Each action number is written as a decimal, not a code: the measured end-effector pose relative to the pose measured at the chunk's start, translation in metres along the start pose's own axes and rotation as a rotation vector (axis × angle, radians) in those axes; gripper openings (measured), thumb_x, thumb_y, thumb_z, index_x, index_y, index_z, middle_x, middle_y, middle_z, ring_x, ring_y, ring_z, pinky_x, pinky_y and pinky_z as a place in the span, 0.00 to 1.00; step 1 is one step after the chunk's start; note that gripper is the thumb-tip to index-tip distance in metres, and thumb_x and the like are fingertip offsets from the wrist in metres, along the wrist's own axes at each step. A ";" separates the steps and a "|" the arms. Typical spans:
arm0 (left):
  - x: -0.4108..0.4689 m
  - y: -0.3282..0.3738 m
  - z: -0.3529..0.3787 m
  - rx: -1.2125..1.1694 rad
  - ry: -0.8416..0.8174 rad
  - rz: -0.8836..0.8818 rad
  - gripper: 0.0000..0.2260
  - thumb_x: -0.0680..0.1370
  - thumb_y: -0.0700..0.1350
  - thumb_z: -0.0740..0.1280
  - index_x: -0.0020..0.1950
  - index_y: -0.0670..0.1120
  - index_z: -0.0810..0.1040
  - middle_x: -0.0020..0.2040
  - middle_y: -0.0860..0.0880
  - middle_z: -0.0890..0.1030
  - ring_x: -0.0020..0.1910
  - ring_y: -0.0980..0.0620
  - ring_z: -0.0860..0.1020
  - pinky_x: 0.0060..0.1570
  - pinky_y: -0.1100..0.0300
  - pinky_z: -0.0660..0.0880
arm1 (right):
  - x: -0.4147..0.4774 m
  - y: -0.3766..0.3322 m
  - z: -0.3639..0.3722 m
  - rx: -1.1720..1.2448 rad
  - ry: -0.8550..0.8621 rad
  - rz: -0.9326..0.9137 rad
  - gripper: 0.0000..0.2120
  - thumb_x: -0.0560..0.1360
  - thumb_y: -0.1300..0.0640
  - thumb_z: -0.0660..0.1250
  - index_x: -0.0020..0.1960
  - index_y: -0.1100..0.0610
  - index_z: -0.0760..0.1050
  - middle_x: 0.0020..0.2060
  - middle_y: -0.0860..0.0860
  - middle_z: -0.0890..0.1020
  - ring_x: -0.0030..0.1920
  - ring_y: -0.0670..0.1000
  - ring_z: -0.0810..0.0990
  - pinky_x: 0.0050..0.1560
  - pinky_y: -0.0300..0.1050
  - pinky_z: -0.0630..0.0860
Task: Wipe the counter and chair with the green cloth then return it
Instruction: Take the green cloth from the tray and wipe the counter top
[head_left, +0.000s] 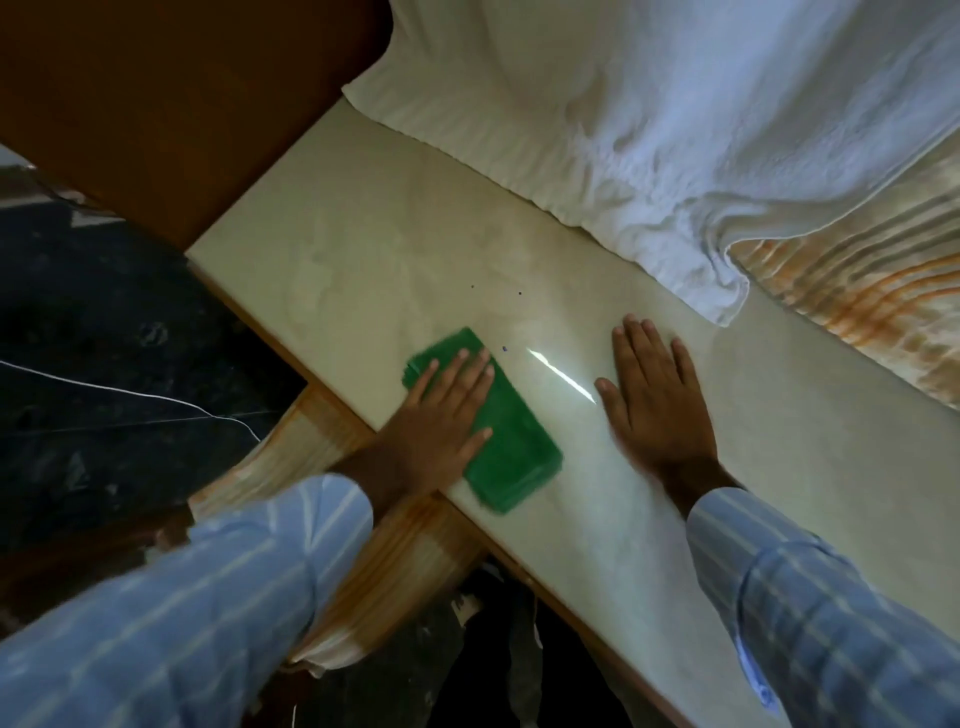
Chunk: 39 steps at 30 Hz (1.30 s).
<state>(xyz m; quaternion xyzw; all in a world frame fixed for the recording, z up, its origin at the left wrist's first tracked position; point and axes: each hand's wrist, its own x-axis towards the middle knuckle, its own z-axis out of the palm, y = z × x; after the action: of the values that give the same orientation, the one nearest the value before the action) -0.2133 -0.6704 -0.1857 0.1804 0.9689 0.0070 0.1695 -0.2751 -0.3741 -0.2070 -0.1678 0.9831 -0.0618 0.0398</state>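
Observation:
A folded green cloth (511, 447) lies flat on the pale glossy counter (363, 249), close to its near edge. My left hand (441, 421) presses flat on top of the cloth, fingers spread, covering its left half. My right hand (657, 400) rests flat on the bare counter to the right of the cloth, fingers apart, holding nothing. Both arms wear light blue striped sleeves. No chair is recognisable in this view.
A rumpled white sheet (675, 114) covers the far side of the counter. A striped orange-and-cream fabric (872, 291) shows at the right. A brown wooden panel (156, 104) stands at upper left, a dark floor (104, 364) with a white cord lies left.

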 end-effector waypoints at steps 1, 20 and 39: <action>-0.014 0.008 0.005 0.006 -0.014 0.037 0.33 0.84 0.59 0.48 0.83 0.41 0.52 0.84 0.43 0.50 0.83 0.41 0.51 0.80 0.41 0.52 | 0.000 0.000 0.000 0.001 0.001 0.000 0.31 0.86 0.43 0.50 0.84 0.59 0.57 0.84 0.57 0.60 0.85 0.57 0.58 0.85 0.60 0.53; 0.087 -0.019 -0.031 -0.011 -0.027 0.052 0.36 0.79 0.61 0.41 0.84 0.44 0.45 0.85 0.46 0.46 0.84 0.45 0.46 0.81 0.44 0.45 | 0.002 0.006 0.008 -0.015 0.003 -0.002 0.30 0.87 0.45 0.50 0.85 0.57 0.55 0.85 0.55 0.58 0.85 0.54 0.56 0.85 0.60 0.54; 0.125 -0.014 -0.031 -0.030 0.006 -0.092 0.33 0.84 0.57 0.49 0.83 0.42 0.41 0.85 0.45 0.41 0.83 0.45 0.42 0.80 0.43 0.42 | 0.001 0.004 0.006 -0.002 0.078 -0.002 0.28 0.87 0.47 0.51 0.84 0.57 0.59 0.84 0.54 0.63 0.84 0.54 0.61 0.84 0.58 0.56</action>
<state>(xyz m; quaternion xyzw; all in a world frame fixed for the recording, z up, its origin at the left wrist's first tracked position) -0.3383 -0.6379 -0.1988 0.1332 0.9764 0.0145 0.1694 -0.2773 -0.3711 -0.2132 -0.1661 0.9838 -0.0674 0.0011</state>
